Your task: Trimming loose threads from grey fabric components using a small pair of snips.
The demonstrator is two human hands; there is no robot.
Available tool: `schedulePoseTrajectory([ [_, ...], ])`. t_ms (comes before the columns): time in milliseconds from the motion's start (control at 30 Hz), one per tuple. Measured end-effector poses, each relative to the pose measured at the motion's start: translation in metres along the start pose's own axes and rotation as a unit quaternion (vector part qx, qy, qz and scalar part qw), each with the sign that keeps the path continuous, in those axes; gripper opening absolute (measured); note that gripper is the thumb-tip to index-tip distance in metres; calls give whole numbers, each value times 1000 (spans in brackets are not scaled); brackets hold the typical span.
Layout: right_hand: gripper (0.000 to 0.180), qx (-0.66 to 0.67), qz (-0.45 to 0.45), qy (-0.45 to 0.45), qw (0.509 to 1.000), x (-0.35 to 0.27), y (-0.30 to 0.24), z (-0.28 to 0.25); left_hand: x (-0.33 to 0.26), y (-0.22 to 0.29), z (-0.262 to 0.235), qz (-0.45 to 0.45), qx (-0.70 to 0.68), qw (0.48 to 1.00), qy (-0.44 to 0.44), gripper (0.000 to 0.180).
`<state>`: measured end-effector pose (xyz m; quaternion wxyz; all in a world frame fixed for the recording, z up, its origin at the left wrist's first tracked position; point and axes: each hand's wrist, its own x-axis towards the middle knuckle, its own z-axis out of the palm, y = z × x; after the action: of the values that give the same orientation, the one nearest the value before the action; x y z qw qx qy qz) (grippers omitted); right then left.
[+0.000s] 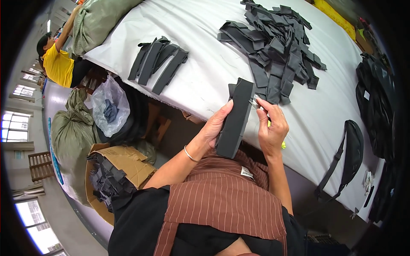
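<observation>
While the head view looks down past a brown striped apron (226, 205), a long dark grey fabric strip (235, 117) is held up between two bare hands, above the near edge of a white-covered counter (205, 72). Its long axis runs steeply up the view, leaning a little right: the far end points away from the person, toward a loose heap of similar strips (279, 51), and the near end points back at the apron. The left hand (217, 124) has its grip clamped on the strip's left side, thumb lying along the broad face. The right hand (273, 126) is at the opposite long edge, its grip closed on a small metallic item (255, 101), partly hidden and too small to identify. Farther left on the counter, a short row of dark strips (150, 64) lies with its long axes also slanting up to the right. A black strapped bag (351, 158) lies at the counter's right. Below left, an open cardboard box (128, 158) holds more dark pieces.
</observation>
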<state>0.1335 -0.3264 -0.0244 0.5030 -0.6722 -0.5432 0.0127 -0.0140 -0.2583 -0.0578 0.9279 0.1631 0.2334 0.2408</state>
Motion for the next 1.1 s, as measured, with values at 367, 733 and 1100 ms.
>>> schedulePoseTrajectory([
  [367, 12, 73, 50, -28, 996, 2, -7, 0, -6, 7, 10, 49, 108, 993, 20, 48],
  [733, 10, -9, -26, -12, 1000, 3, -6, 7, -5, 0, 7, 43, 97, 994, -4, 38],
  [1100, 11, 168, 109, -94, 975, -16, -4, -12, 2, 9, 11, 85, 108, 989, 57, 40],
])
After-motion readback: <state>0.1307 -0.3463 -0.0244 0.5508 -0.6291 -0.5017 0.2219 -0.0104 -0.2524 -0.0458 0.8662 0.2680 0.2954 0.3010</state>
